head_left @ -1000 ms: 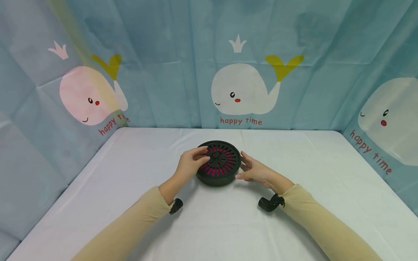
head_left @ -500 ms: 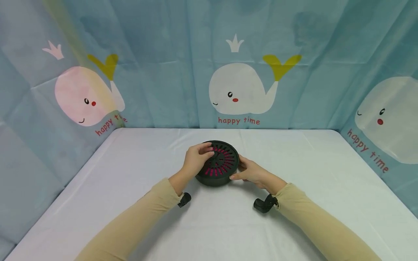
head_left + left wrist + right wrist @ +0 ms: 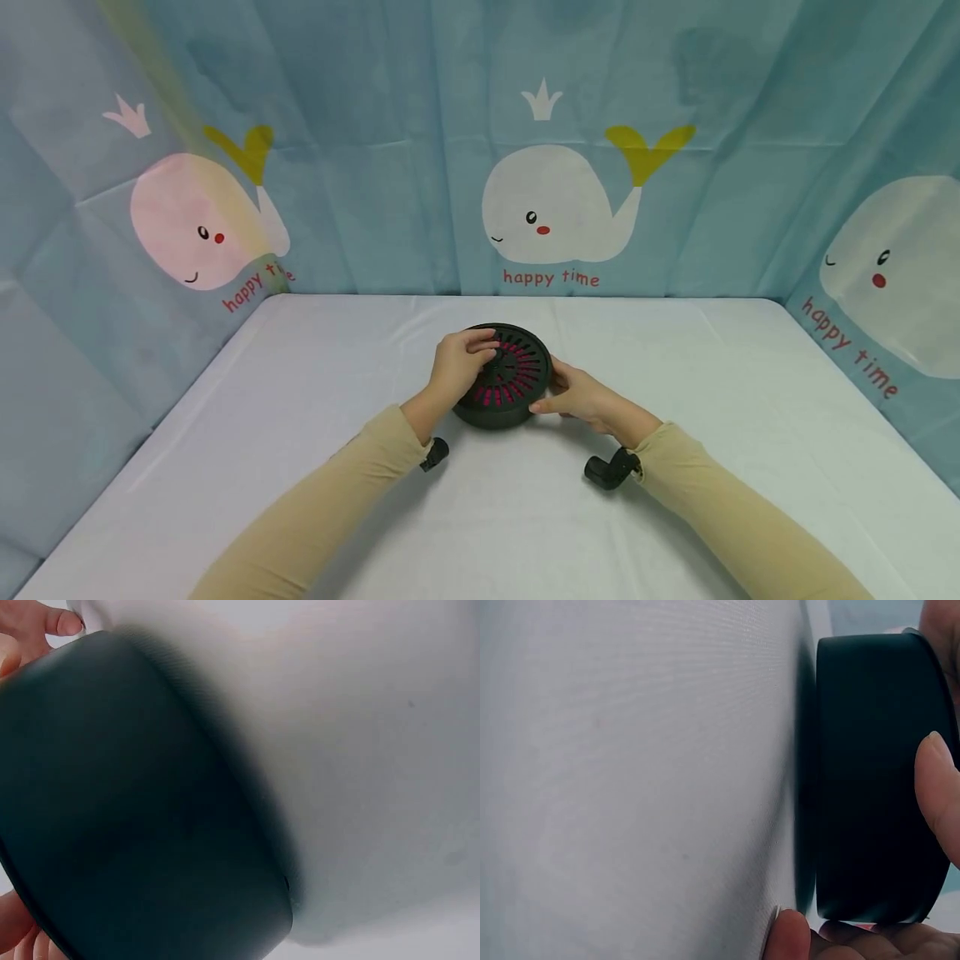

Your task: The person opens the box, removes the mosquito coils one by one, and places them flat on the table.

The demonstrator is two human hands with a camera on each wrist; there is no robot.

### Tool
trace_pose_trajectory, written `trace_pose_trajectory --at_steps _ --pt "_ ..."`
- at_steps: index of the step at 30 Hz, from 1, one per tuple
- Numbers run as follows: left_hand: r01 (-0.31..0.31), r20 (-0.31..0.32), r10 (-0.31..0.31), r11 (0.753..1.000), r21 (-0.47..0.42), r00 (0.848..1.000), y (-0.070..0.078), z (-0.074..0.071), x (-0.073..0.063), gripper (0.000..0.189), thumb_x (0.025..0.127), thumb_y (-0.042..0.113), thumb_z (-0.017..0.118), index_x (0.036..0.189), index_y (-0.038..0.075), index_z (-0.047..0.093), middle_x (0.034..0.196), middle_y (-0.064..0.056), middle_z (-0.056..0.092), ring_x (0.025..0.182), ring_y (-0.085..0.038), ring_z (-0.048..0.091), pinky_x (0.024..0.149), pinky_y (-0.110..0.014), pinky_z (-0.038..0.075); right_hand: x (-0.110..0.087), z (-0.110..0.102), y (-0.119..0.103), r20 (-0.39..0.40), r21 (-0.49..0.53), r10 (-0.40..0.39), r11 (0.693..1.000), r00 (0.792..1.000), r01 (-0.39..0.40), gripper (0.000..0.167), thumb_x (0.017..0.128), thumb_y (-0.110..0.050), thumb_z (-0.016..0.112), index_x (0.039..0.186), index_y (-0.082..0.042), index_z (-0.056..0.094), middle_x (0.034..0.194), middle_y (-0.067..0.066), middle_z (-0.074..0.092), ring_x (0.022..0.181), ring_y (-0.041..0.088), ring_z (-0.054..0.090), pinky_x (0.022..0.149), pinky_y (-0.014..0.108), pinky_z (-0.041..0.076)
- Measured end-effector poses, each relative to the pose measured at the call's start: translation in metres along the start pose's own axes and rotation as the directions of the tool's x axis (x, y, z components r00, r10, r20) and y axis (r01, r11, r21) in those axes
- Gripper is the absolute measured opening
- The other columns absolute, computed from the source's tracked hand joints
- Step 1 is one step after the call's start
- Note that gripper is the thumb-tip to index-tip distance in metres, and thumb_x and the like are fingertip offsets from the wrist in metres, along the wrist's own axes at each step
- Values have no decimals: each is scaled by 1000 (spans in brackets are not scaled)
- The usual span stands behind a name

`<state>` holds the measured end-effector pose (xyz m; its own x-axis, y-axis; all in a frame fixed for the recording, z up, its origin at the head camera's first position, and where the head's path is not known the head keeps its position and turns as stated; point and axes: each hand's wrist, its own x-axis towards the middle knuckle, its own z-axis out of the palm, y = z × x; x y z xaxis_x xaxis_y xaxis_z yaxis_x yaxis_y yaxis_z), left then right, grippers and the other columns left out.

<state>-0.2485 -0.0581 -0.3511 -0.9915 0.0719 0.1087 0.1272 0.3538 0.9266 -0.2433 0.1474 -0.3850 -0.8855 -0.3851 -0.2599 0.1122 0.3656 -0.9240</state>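
A round dark box [image 3: 491,418] stands on the white table. Its slotted dark lid [image 3: 517,385] shows magenta through the slots. My left hand [image 3: 453,367] comes over the lid from the left and pinches the small knob at its centre, which the fingers mostly cover. On the right side, my right hand [image 3: 581,398] grips the box, thumb at the front and fingers behind the rim. The smooth box wall [image 3: 142,802] fills much of the left wrist view. In the right wrist view, a thumb [image 3: 936,791] lies against the wall, with other fingers curled beneath the frame's lower edge.
White cloth [image 3: 360,350] covers the table around the box. A blue curtain [image 3: 375,208] printed with whales stands behind and at both sides. Small black wrist cameras [image 3: 609,469] hang below the beige sleeves [image 3: 720,492].
My left hand has moved right over the lid, fingertips reaching the knob. My right hand has closed in against the box's side. The box stays in place.
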Motion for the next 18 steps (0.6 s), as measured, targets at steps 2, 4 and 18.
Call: trace_pose_trajectory --at_steps 2,4,18 --pt "6 1 -6 1000 5 1000 0 0 1 35 91 -2 64 125 -4 63 111 -15 70 102 -25 67 74 -29 56 0 0 0 -3 -4 1 1000 1000 -1 100 85 -9 76 158 -14 8 156 23 19 144 38 19 103 64 34" --pt "8 1 -8 1000 5 1000 -1 0 2 34 91 -2 64 125 -4 63 111 -15 70 102 -25 68 73 -29 56 0 0 0 -5 -6 4 1000 1000 -4 100 85 -9 76 158 -14 9 156 23 19 143 38 20 102 63 35" --pt "48 -2 -48 999 -16 999 -1 0 3 30 91 1 65 121 -3 66 111 -12 70 102 -23 68 75 -31 57 0 -2 0 -3 4 14 1000 1000 -14 100 85 -11 77 158 -16 9 156 22 20 144 37 20 102 62 36"
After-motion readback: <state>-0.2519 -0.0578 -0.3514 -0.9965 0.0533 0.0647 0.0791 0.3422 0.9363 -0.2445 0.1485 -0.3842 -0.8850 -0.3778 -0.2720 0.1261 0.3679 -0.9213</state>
